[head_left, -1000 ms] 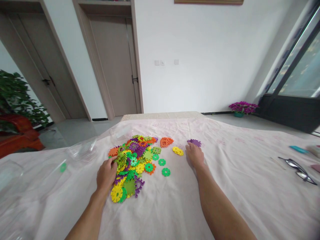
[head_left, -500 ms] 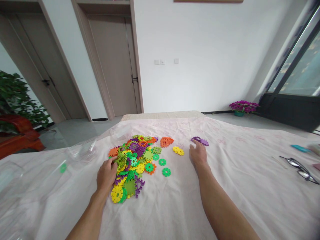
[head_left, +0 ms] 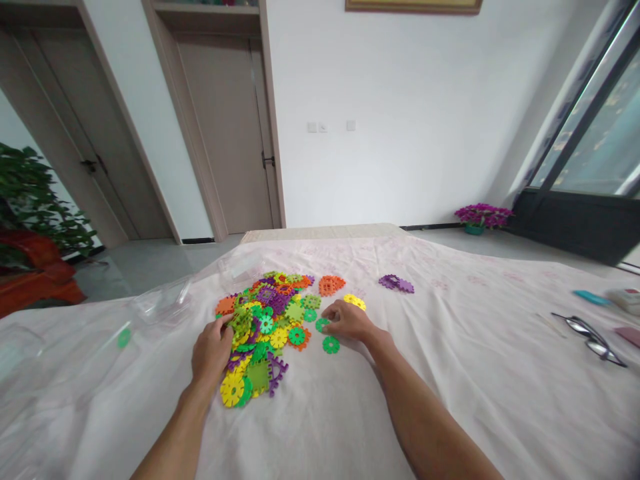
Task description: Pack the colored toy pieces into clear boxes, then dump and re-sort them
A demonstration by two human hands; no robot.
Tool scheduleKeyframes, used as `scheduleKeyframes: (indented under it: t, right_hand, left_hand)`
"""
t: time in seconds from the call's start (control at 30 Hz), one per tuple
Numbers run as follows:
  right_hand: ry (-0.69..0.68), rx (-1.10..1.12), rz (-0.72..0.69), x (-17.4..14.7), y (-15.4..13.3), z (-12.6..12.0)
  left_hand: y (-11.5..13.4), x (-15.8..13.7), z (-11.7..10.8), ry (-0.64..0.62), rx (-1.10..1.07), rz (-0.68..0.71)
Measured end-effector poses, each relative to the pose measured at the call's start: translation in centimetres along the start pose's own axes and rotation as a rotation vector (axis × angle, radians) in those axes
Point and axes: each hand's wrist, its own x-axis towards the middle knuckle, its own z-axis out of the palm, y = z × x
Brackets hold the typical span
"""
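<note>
A mixed heap of flat plastic interlocking pieces (head_left: 267, 325), notched discs and toothed squares in green, yellow, purple and orange, lies on the tablecloth. My left hand (head_left: 213, 347) rests at the heap's left side, its fingertips touching olive-green toothed pieces (head_left: 242, 321); its fingers look loosely extended, with the tips partly hidden. Over the loose green discs right of the heap is my right hand (head_left: 349, 321), thumb and forefinger apart at a partly covered green disc (head_left: 321, 325). Another green disc (head_left: 331, 345) lies just below it. Yellow discs (head_left: 355, 301) show behind the right hand.
Orange pieces (head_left: 331, 285) and purple pieces (head_left: 397, 283) lie in separate small groups farther back. Clear plastic packaging (head_left: 163, 300) with a green disc (head_left: 124, 338) spreads along the left. Glasses (head_left: 593, 337) and a blue object (head_left: 591, 297) lie at the right.
My right hand has moved left and nearer, from the purple pieces to the loose green discs. The purple pieces stay on the cloth. My left hand has barely moved.
</note>
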Motion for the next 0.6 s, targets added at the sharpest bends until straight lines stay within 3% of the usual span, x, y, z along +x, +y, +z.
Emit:
scheduleKeyframes:
  t: [0.17,0.33,0.4,0.47,0.53,0.6]
  right_hand:
    - [-0.023,-0.046,-0.013,0.1,-0.6,0.1]
    - [-0.027,0.289,0.100,0.4,0.0,0.0]
    - [-0.126,0.440,0.122,0.3,0.1,-0.6]
    - [-0.319,0.477,0.110,0.0,-0.1,-1.3]
    - [-0.479,0.367,0.066,-0.3,-0.6,-1.9]
    - [-0.514,0.193,0.034,-0.6,-1.3,-2.2]
  left_hand:
    - [-0.2,0.0,0.1,-0.001,-0.006,-0.006]
    - [-0.3,0.0,0.2,0.000,-0.014,-0.011]
    - [-0.3,0.0,0.2,-0.003,-0.018,-0.016]
    - [-0.3,0.0,0.2,-0.006,-0.018,-0.019]
    - [-0.3,0.0,0.1,-0.007,-0.016,-0.017]
    - [-0.3,0.0,0.1,-0.004,-0.007,-0.013]
